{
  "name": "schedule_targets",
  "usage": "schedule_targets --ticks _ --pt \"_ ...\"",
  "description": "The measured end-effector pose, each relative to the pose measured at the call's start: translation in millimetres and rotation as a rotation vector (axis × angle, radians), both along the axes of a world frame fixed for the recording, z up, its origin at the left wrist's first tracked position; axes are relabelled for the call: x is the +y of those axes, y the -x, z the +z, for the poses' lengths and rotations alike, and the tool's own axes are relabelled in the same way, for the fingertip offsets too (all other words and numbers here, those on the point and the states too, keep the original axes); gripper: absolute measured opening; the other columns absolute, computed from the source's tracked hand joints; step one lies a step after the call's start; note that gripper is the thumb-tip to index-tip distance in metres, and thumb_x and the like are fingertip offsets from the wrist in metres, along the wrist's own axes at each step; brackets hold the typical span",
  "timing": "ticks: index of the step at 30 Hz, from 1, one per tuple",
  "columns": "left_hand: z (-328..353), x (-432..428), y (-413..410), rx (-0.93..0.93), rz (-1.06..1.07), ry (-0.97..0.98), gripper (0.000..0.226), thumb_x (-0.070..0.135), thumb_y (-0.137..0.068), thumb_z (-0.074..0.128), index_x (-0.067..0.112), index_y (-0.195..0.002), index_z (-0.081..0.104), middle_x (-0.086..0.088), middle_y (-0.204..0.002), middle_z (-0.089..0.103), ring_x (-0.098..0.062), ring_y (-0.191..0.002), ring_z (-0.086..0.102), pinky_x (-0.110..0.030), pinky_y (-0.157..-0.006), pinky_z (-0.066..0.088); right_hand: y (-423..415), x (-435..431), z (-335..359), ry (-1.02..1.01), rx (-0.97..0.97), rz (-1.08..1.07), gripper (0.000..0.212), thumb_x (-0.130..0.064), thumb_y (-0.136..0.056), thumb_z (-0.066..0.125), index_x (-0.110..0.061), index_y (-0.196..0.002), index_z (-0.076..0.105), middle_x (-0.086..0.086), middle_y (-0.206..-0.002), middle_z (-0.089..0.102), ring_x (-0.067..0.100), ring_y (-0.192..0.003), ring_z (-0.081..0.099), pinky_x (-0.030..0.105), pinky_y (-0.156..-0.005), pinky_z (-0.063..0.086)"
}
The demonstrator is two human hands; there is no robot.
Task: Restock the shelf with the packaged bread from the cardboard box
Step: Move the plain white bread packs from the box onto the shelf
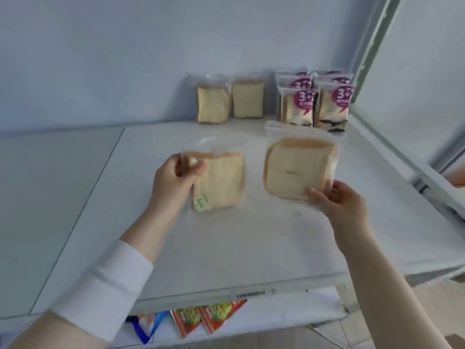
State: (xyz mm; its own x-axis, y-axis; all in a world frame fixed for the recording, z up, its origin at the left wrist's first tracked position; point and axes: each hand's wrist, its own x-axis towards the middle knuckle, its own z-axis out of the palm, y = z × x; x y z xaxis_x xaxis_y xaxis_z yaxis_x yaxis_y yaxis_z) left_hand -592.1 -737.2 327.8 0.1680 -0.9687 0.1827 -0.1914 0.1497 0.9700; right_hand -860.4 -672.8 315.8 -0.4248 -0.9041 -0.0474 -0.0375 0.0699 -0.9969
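Note:
My left hand (pixel 176 177) grips the top corner of a clear-wrapped bread pack (pixel 221 182) with a green sticker, held above the white shelf (pixel 226 248). My right hand (pixel 337 200) holds a second clear bread pack (pixel 294 167) by its lower right corner, face toward me. Both packs hang over the middle of the shelf. At the back stand two plain bread packs (pixel 230 100) upright against the wall. The cardboard box is out of view.
Several bread packs with purple labels (pixel 314 102) stand in rows at the back right, beside a metal shelf post (pixel 372 46). On the lower shelf lie red-and-green snack bags (pixel 208 316) and a blue pack (pixel 146 326). Another shelf board (pixel 50 185) adjoins on the left.

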Motion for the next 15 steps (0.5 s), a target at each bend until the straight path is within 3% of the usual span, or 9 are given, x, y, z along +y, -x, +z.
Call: schedule_targets --ticks 2,4,6,9,13,15 --pt "1 -45 -4 0.064 0.024 0.012 0.018 0.017 -0.080 0.070 0.023 -0.088 0.055 0.004 -0.084 0.064 -0.007 -0.074 0.060 -0.022 -0.068 0.049 -12 -53 4 0.022 0.036 0.002 0.018 -0.013 -0.074 0.075 -0.021 -0.085 0.063 -0.005 -0.078 0.068 0.006 -0.067 0.061 0.008 -0.058 0.048" --pt "1 -94 -6 0.127 0.049 0.021 0.022 0.017 -0.080 0.070 0.023 -0.089 0.052 0.005 -0.084 0.063 -0.004 -0.072 0.060 -0.016 -0.060 0.048 -22 -107 5 0.042 0.106 0.003 0.018 -0.015 -0.075 0.074 -0.017 -0.088 0.062 -0.009 -0.072 0.064 0.000 -0.061 0.057 0.007 -0.053 0.044" --pt "-3 -139 -8 0.118 0.073 0.019 0.023 0.020 -0.080 0.070 0.015 -0.096 0.053 0.006 -0.083 0.062 -0.002 -0.068 0.059 -0.013 -0.055 0.044 -30 -156 1 0.060 0.168 -0.004 0.018 -0.016 -0.078 0.072 -0.012 -0.090 0.059 -0.004 -0.070 0.059 0.002 -0.058 0.053 0.013 -0.054 0.042" --pt "-12 -197 -6 0.104 0.096 0.031 0.030 0.021 -0.082 0.068 0.006 -0.105 0.055 0.007 -0.080 0.059 0.001 -0.064 0.057 -0.011 -0.053 0.043 -42 -219 -12 0.053 0.235 -0.033 0.020 -0.021 -0.082 0.068 -0.008 -0.092 0.057 0.006 -0.080 0.058 0.019 -0.072 0.051 0.029 -0.066 0.041" --pt "-23 -258 -3 0.127 0.169 0.051 0.012 0.022 -0.082 0.067 0.023 -0.083 0.055 0.005 -0.077 0.057 -0.013 -0.075 0.053 -0.028 -0.069 0.045 -54 -275 -33 0.027 0.256 -0.078 0.025 -0.024 -0.087 0.061 -0.004 -0.100 0.053 -0.001 -0.078 0.055 0.021 -0.080 0.048 0.027 -0.072 0.035" --pt "-26 -275 -3 0.097 0.197 0.083 0.016 0.022 -0.082 0.066 0.024 -0.075 0.052 0.003 -0.073 0.052 -0.012 -0.071 0.048 -0.025 -0.065 0.041 -58 -291 -38 0.021 0.288 -0.116 0.033 -0.024 -0.088 0.059 -0.002 -0.112 0.053 0.008 -0.097 0.062 0.025 -0.091 0.053 0.027 -0.078 0.038"
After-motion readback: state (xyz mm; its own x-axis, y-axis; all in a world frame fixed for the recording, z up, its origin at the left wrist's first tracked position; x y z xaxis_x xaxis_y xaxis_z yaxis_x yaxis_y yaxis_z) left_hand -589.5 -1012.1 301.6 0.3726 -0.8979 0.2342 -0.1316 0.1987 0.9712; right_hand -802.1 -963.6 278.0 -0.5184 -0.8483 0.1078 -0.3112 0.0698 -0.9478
